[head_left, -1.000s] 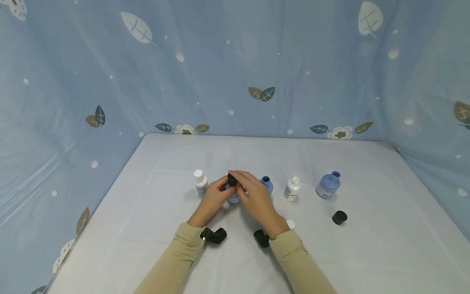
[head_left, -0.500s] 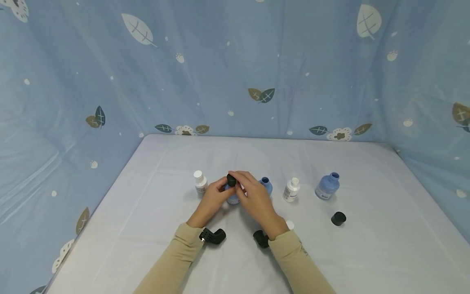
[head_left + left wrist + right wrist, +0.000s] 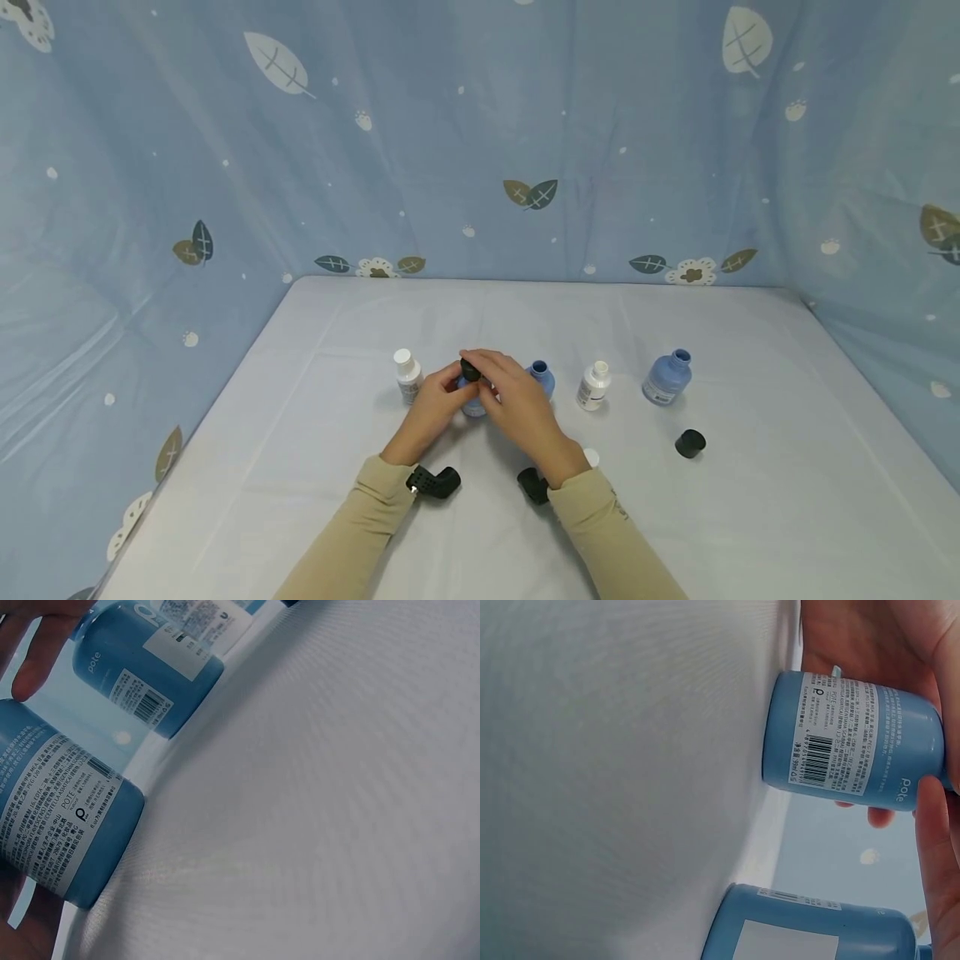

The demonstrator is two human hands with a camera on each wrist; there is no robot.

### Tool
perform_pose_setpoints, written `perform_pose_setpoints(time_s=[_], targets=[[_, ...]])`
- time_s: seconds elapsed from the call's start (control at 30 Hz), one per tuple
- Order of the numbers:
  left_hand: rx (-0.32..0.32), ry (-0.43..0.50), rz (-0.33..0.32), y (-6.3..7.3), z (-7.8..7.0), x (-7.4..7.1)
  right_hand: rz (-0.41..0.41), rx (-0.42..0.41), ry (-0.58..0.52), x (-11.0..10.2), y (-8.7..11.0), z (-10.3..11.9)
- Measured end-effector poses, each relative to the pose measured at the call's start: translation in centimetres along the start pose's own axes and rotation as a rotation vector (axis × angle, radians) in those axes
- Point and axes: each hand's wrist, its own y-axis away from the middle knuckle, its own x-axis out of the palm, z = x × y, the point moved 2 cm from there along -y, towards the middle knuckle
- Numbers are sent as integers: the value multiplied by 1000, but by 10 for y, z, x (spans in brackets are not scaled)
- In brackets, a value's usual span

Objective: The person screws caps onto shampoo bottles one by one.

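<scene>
A blue labelled bottle [image 3: 474, 407] stands upright on the table between my two hands, a black cap [image 3: 470, 370] on its neck. My left hand [image 3: 432, 408] grips this bottle round its body, fingers behind it in the right wrist view. From the other side, my right hand [image 3: 521, 404] pinches the black cap, its fingers over the top and its thumb in front. Right behind the right hand is a second blue bottle [image 3: 542, 381] with an uncapped mouth. A white bottle [image 3: 408, 377] with a white top stands just left of my left hand.
Further right stand a white bottle [image 3: 594, 386] with a bare narrow neck and an uncapped blue bottle [image 3: 667, 377]. A loose black cap [image 3: 690, 443] lies in front of them. A small white thing [image 3: 592, 457] shows partly behind my right wrist. Patterned blue curtain [image 3: 480, 167] surrounds the table.
My right fingers have shifted slightly over the black cap, covering more of it. The left hand keeps its grip on the bottle, and the other bottles stay put.
</scene>
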Motion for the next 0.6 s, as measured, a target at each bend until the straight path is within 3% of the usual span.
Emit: perform_pose_setpoints(time_s=[0.6], targets=[[32,15,19,-1,0,0,-27,16,-33,0,0,-1]])
